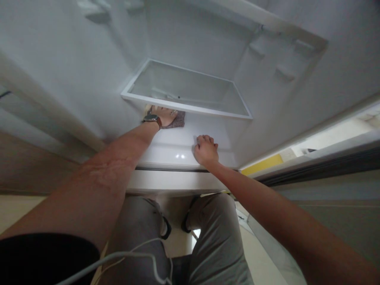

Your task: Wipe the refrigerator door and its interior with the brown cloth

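Ahead: one glossy white moulded compartment (192,39), open at the front, filling most of the view.
Below: two legs in grey-khaki trousers (216,237), knees near the front sill; two feet partly seen, in dark footwear (168,230).
Mid-height: one clear glass shelf with a narrow white frame (192,83), set across the compartment.
Under that: one smooth white compartment floor (178,142), two small bright reflections near its front.
Lower left: one black fabric sleeve (47,257), high on the left arm.
Lap: one thick white cable (127,253), bent over the left thigh.
Right edge: one flat yellow strip (263,164), just outside the opening.
Left reach: one left hand (168,116), laid on cloth by the shelf's front edge; fingers partly hidden, cannot tell whether spread or together.
Right reach: one right hand (206,150), resting on the floor nearer the front; fingers curled in, close together.
Wiping-size piece: one brownish-purple textured cloth (179,120), flat on the floor, directly under the left hand.
Walls: small white moulded ledges (285,73), three countable on the right wall.
Left wrist: one dark-faced watch (151,118), brown strap.
Smallest: at least one silver-coloured ring (173,113), left hand.
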`<act>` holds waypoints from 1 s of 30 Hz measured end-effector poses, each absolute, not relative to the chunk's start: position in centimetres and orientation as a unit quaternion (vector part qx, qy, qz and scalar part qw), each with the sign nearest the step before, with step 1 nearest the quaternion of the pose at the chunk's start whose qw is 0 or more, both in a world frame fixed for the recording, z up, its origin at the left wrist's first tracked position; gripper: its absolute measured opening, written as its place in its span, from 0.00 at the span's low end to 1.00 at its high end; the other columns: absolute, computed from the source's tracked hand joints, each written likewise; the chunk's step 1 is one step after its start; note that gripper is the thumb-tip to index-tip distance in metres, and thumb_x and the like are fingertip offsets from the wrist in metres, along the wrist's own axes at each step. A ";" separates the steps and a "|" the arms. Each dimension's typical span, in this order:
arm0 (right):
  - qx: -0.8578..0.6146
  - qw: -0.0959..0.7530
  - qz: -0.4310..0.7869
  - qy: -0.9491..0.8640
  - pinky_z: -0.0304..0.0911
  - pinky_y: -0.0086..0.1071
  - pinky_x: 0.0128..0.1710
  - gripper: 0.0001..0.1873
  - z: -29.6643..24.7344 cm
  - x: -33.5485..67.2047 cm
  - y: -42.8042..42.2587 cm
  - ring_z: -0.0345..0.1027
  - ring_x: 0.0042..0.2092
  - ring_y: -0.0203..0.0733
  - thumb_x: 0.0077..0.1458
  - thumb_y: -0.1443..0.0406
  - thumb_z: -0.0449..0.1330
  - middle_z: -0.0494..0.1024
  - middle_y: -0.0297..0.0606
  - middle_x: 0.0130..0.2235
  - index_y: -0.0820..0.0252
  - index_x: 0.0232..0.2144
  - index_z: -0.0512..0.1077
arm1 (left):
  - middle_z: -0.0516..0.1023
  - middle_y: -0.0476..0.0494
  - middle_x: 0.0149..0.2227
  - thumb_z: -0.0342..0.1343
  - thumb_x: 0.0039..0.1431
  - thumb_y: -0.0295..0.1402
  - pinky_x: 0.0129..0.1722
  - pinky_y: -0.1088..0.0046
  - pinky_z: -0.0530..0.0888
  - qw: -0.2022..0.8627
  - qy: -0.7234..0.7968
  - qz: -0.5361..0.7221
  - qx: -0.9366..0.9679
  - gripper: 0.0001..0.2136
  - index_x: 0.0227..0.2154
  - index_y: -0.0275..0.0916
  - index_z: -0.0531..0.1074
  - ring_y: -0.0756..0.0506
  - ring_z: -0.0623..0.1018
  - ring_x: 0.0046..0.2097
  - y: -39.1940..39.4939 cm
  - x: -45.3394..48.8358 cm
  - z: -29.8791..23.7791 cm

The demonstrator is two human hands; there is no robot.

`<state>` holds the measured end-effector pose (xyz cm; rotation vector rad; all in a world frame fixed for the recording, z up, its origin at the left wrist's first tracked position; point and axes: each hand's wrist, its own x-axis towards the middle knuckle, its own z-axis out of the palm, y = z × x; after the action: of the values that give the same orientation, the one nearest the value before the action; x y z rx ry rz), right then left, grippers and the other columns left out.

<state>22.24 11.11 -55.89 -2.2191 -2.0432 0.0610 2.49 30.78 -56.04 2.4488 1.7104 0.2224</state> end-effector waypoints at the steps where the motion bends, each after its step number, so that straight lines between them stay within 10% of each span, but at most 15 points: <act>1: -0.734 0.066 0.020 -0.676 0.62 0.53 0.59 0.20 -55.9 22.2 11.1 0.57 0.64 0.56 0.66 0.64 0.46 0.69 0.48 0.62 0.55 0.56 0.69 | 0.54 0.36 0.76 0.34 0.78 0.50 0.72 0.40 0.45 0.081 0.576 0.064 0.811 0.31 0.72 0.35 0.58 0.33 0.55 0.74 30.0 2.5 -55.9; 30: -0.729 0.088 0.008 -0.679 0.62 0.56 0.57 0.20 -55.7 22.2 10.6 0.60 0.61 0.60 0.65 0.63 0.49 0.71 0.53 0.59 0.57 0.55 0.71 | 0.40 0.52 0.79 0.28 0.71 0.55 0.74 0.40 0.44 0.104 0.617 -0.001 0.780 0.35 0.77 0.51 0.44 0.36 0.41 0.78 19.3 1.8 -55.5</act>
<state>22.25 10.59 -55.67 -2.1700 -2.0199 0.0224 1.76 19.28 -55.46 2.2991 1.8199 -0.0020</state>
